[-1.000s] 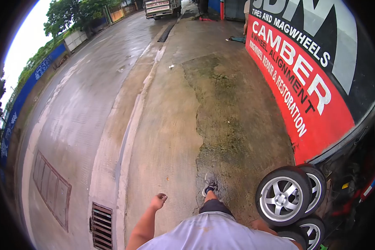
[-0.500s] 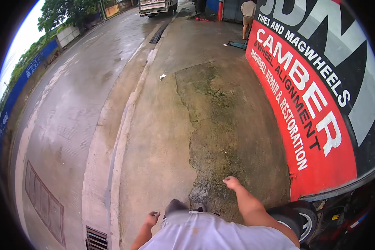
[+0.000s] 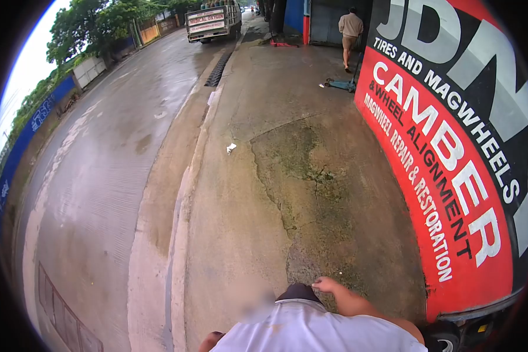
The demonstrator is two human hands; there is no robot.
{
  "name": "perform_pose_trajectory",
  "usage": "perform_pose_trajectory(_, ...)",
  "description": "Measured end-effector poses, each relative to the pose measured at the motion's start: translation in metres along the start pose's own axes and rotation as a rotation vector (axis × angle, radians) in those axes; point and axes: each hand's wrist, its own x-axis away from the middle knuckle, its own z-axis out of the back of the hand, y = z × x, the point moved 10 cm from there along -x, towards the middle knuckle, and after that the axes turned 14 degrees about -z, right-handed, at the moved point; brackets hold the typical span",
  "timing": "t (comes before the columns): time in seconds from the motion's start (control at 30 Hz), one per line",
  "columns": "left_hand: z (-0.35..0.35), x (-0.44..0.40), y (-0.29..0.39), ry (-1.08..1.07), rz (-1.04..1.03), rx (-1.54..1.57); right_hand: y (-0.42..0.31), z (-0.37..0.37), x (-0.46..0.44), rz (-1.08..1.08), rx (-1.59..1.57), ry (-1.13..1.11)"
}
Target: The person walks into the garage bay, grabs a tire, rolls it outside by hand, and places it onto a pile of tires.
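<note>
My right hand (image 3: 324,286) is out in front of my white shirt (image 3: 311,328), over the wet pavement (image 3: 229,234). Its fingers are curled in, and nothing shows in them. Low at the frame's bottom edge, left of the shirt, is my left hand (image 3: 211,339); only a small part of it shows and its fingers cannot be made out. A dark shoe or trouser leg (image 3: 301,292) sticks out ahead of the shirt. Neither hand touches any object that I can see.
A red and black painted wall sign (image 3: 428,176) runs along the right, with a tire (image 3: 446,337) below it. White litter (image 3: 231,148) lies ahead. Farther on are a teal floor jack (image 3: 340,85), a walking person (image 3: 351,35), a drain grate (image 3: 218,69) and a truck (image 3: 211,22).
The view has moved forward and tilted up: sign, litter and truck sit lower in the frame. My right hand is closer to my body; my left hand has dropped toward the bottom edge.
</note>
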Motion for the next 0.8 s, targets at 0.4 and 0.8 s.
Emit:
perform_pose_trajectory(0.4,0.276,-0.369,0.419,0.416,-0.239,0.159,-0.036,0.241,-0.217,-0.495,-0.135,0.134)
perform_pose_trajectory(0.8,0.335,-0.562,0.725,-0.095,-0.253,-0.007,-0.621,0.573,-0.456,0.297,0.019,0.176)
